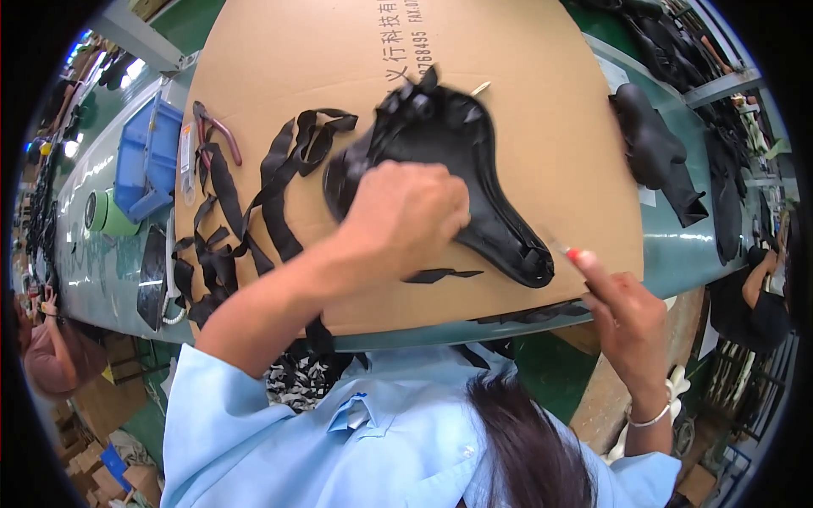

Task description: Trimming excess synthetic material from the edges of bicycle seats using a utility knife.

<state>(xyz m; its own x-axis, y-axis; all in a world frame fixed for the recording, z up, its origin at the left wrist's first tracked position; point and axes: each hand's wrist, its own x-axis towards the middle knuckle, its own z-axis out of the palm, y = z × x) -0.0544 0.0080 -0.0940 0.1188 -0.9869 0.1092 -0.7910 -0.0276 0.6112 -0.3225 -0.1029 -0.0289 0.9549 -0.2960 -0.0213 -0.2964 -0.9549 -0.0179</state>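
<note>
A black bicycle saddle point(474, 182) lies upside down on a brown cardboard sheet point(542, 102), its narrow nose pointing to the lower right. My left hand point(405, 216) presses down on the saddle's middle, fingers curled over it. My right hand point(625, 313) is at the cardboard's lower right corner, beside the saddle's nose, holding a small red-tipped tool point(569, 252). A thin black trimmed scrap point(440, 274) lies just below the saddle.
Several black strips point(246, 212) are piled on the cardboard's left, with red-handled pliers point(213, 129) near them. A blue bin point(148, 157) and a green tape roll point(106, 213) stand further left. Another black saddle point(656, 152) lies at right. Other people sit at both edges.
</note>
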